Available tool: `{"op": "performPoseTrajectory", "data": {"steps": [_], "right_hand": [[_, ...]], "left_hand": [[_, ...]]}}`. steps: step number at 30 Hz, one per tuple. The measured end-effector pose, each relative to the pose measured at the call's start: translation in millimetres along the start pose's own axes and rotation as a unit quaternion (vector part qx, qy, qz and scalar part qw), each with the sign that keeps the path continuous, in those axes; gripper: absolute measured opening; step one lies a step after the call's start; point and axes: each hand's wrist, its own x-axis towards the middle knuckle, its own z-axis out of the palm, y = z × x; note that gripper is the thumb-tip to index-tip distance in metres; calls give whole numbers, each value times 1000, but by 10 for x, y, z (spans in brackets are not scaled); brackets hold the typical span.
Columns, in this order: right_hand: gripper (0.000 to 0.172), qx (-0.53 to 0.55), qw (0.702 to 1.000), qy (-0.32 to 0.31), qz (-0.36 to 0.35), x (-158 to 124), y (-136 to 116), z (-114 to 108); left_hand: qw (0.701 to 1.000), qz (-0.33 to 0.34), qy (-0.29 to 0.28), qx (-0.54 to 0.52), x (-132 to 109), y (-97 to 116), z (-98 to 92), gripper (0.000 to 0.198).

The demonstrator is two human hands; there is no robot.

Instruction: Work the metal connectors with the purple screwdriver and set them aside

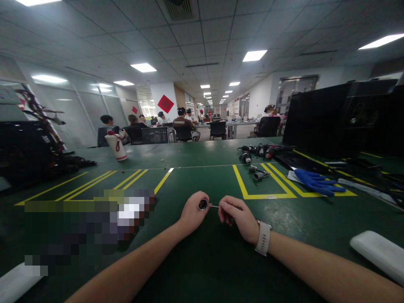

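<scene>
My left hand (195, 213) is closed around a short cylindrical part (203, 204) with a metal rim. Its round, dark hollow end faces up toward me; the rest is hidden in the fingers. Just to the right, my right hand (235, 212) is closed in a pinch on a slim screwdriver-like tool (214, 206). The tool's thin bright shaft points left and reaches the side of the cylindrical part; whether the tip is inside it I cannot tell. Both hands are just above the green table (202, 261). A pale watch (263, 237) is on my right wrist.
Grey metal parts (260, 174) lie inside a yellow-taped box, with dark cylindrical parts (246, 158) behind. A blue glove (317, 182) lies at right. A white cup (116, 146) stands at back left. Black equipment (318, 120) rises at right. Seated people (183, 122) are beyond.
</scene>
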Motion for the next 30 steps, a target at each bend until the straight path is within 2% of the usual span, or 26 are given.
{"op": "performPoseTrajectory", "data": {"steps": [14, 23, 30], "right_hand": [[25, -7, 1000, 14, -8, -2, 23, 5], [25, -1, 1000, -26, 1, -4, -26, 17], [26, -1, 1000, -5, -14, -10, -16, -4]], "left_hand": [[1000, -8, 8, 10, -14, -2, 11, 7], [1000, -28, -3, -10, -5, 15, -4, 7], [999, -38, 0, -33, 0, 11, -9, 7]]}}
